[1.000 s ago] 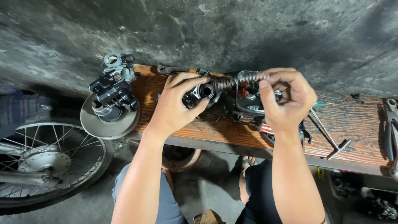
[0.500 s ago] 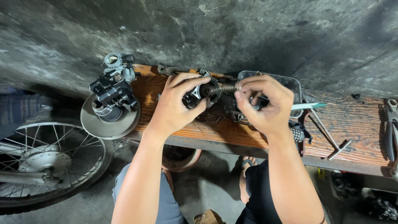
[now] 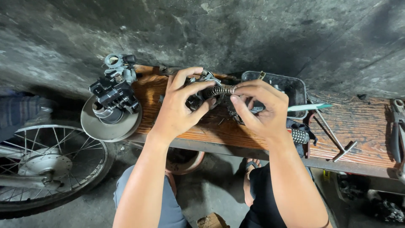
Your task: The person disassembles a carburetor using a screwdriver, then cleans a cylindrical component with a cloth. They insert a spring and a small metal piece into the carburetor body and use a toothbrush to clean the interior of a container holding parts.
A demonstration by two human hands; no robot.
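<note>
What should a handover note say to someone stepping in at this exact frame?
Left hand: gripping a small dark metal engine part above the worn wooden bench.
Right hand: fingertips pinching the free end of a coiled grey steel spring, which runs to the part.
Nearby: black rectangular tray behind the right hand, metal T-handle wrench to the right, black carburettor body on a round grey disc at the bench's left end.
Done: spring held against the part. Left: whether it is seated cannot be told.

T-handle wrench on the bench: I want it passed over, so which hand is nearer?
Right. The right hand is just left of the wrench; the left hand is farther left.
</note>
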